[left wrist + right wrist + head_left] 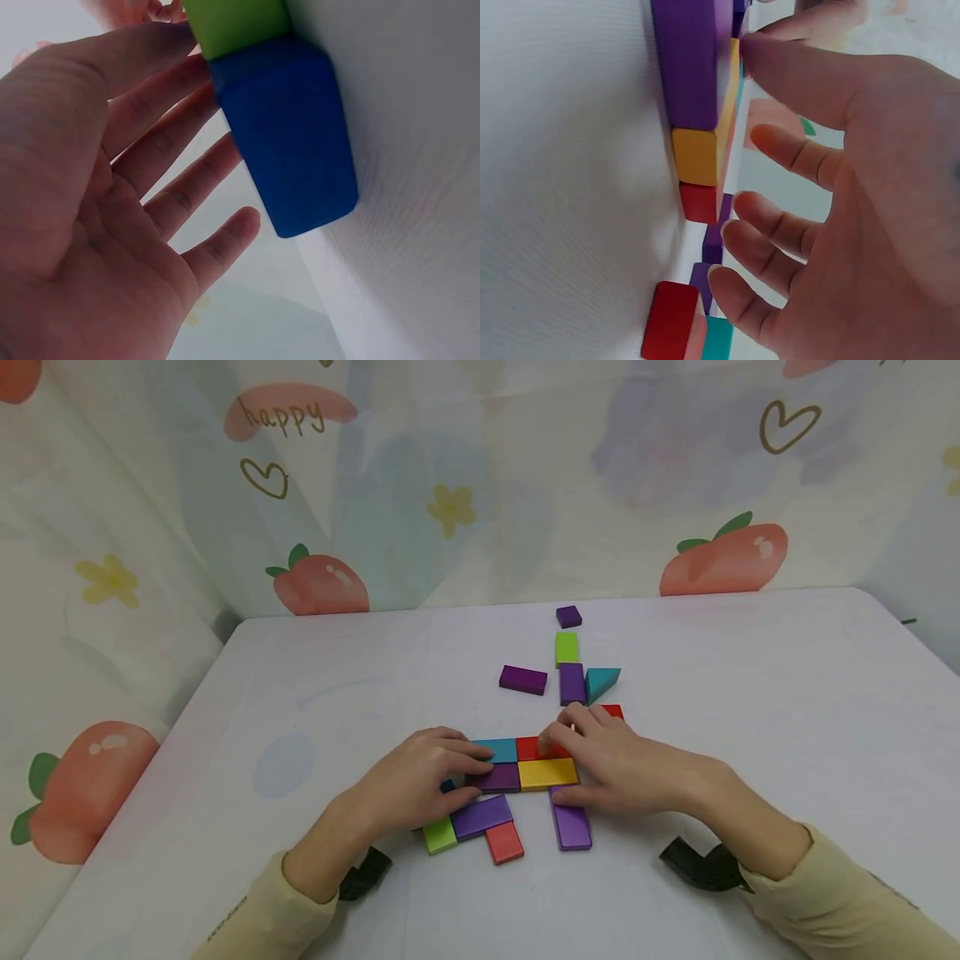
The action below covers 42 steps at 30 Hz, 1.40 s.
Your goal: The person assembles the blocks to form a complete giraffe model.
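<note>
Flat coloured blocks lie joined under both hands in the head view. My left hand (416,777) reaches in from the left, its fingertips over the teal block (495,750) and dark purple block (501,778). Its extended fingers show beside a blue block (292,142) and a green block (240,26) in the left wrist view. My right hand (637,760) has its fingers spread above the red block (527,748) and yellow block (547,774). Its thumb rests at the top of a purple block (572,827). Neither hand grips a block.
Nearer me lie a violet block (482,817), a lime block (440,837) and a red square block (505,843). Farther off are a plum block (523,680), a purple block (572,683), a lime block (567,647), a teal triangle (602,683) and a small purple block (568,617).
</note>
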Available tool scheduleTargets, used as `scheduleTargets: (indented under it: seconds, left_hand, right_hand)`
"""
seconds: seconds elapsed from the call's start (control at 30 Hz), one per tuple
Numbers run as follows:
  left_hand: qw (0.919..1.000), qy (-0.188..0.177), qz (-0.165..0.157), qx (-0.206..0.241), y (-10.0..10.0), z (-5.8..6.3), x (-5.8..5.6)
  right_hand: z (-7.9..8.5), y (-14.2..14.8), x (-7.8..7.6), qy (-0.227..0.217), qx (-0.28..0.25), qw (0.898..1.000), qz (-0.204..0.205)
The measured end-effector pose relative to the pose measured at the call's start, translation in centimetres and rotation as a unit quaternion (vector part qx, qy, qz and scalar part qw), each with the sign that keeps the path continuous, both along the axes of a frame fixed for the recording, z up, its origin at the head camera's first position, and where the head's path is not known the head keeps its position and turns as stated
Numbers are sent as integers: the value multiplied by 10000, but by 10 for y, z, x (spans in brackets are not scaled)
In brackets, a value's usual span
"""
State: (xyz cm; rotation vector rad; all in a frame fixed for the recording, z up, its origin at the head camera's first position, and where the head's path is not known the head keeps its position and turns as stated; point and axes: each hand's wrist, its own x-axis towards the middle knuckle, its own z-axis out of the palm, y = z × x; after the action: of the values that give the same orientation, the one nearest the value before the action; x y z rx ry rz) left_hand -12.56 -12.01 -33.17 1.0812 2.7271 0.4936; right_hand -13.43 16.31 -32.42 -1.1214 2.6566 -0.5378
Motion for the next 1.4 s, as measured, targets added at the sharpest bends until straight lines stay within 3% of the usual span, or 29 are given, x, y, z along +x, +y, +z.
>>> scheduleTargets:
  seconds: [0.37,0.8,1.4]
  left_hand:
    - [9998,140,-117,-79,1,-1,-2]
    - [10000,-23,-25,11,-5,0,0]
    - [9999,-43,-105,128,-5,-3,-1]
  right_hand:
    - [6,5,5,-160,-42,9991,400]
    - [-8,16,19,55,8,9993,382]
    - [-11,12,25,133,-92,9993,335]
